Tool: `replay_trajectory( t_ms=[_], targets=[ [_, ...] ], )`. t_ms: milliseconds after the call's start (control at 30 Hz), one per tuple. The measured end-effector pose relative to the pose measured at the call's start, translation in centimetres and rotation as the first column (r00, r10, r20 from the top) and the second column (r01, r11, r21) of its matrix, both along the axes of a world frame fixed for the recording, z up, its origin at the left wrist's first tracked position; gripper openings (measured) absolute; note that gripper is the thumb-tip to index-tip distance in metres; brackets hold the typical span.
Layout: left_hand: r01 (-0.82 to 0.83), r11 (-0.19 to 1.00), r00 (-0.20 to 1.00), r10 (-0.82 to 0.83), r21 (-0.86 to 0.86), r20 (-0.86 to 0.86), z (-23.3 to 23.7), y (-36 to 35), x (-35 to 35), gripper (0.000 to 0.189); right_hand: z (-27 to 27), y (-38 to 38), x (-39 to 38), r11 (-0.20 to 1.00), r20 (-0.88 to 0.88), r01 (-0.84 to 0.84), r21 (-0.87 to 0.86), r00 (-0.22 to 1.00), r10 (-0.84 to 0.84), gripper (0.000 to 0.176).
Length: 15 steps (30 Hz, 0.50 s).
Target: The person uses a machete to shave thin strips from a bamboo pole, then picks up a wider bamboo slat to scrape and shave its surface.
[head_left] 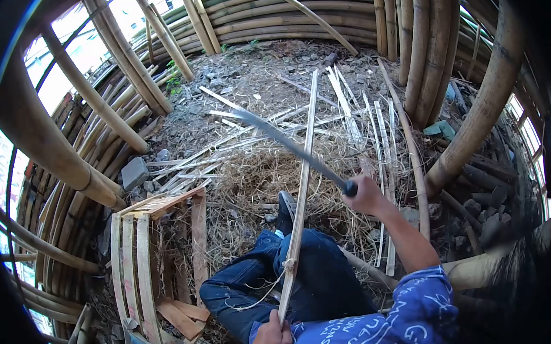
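One bamboo strip (pixel 301 183) in left hand (pixel 271 338), one machete (pixel 286 141) in right hand (pixel 366 195).

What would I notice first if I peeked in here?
Probably the long knife, held out across the middle by the right hand. Next comes the thin bamboo strip, which the left hand grips at the bottom edge, above blue jeans. Thick bamboo poles curve all around.

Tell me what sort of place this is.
Probably an outdoor bamboo-working yard: thick bamboo poles stand all around, split strips and shavings litter the dirt, and the right hand holds a long blade at the bamboo slat gripped by the left hand.
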<state>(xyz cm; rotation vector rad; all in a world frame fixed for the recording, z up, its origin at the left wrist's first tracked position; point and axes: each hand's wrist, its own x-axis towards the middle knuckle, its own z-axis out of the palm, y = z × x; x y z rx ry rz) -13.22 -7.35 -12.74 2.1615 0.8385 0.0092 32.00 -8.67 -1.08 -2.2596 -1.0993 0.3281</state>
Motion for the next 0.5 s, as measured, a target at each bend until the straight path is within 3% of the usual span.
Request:
replay_trajectory(
  t_ms=[67,133,167,233,333,367,400,467,500],
  targets=[
    [-0.014,0.996,0.998,0.019,-0.089,0.056,5.9,0.9,1.9,0.057,0.7,-0.7,-0.9,0.995,0.039,-0.045,-0.084,0.998,0.048,0.016],
    [-0.007,0.989,0.997,0.02,-0.149,0.08,8.1,0.6,2.6,0.056,1.7,-0.3,0.4,0.979,0.178,0.015,-0.203,0.984,0.022,0.018],
    [-0.005,0.985,0.996,0.02,-0.17,0.091,9.5,0.3,3.0,0.056,2.2,0.3,1.7,0.979,0.175,0.018,-0.201,0.984,0.017,0.018],
    [-0.021,0.987,0.997,0.032,-0.157,0.066,9.1,0.2,2.7,0.055,3.5,2.4,5.1,0.939,0.056,0.174,-0.297,0.985,-0.165,0.022],
    [-0.046,0.98,0.993,0.066,-0.193,0.101,10.0,0.0,3.1,0.05,1.6,4.7,14.0,0.925,0.06,0.362,-0.118,0.932,-0.358,0.032],
    [-0.054,0.978,0.991,0.077,-0.203,0.11,10.0,-0.1,3.2,0.048,3.4,4.7,13.5,0.906,0.098,0.411,-0.103,0.91,-0.402,0.034],
    [-0.059,0.976,0.989,0.085,-0.209,0.118,9.9,-0.1,3.4,0.046,2.8,4.7,15.0,0.919,0.013,0.38,-0.101,0.924,-0.381,0.036],
    [-0.072,0.973,0.985,0.104,-0.218,0.135,9.7,-0.3,3.6,0.043,0.2,4.6,15.5,0.894,0.118,0.447,0.025,0.887,-0.447,0.035],
    [-0.077,0.971,0.983,0.112,-0.228,0.146,9.5,-0.3,3.8,0.041,-0.6,4.3,14.7,0.891,0.083,0.454,0.02,0.887,-0.454,0.035]
  ],
)
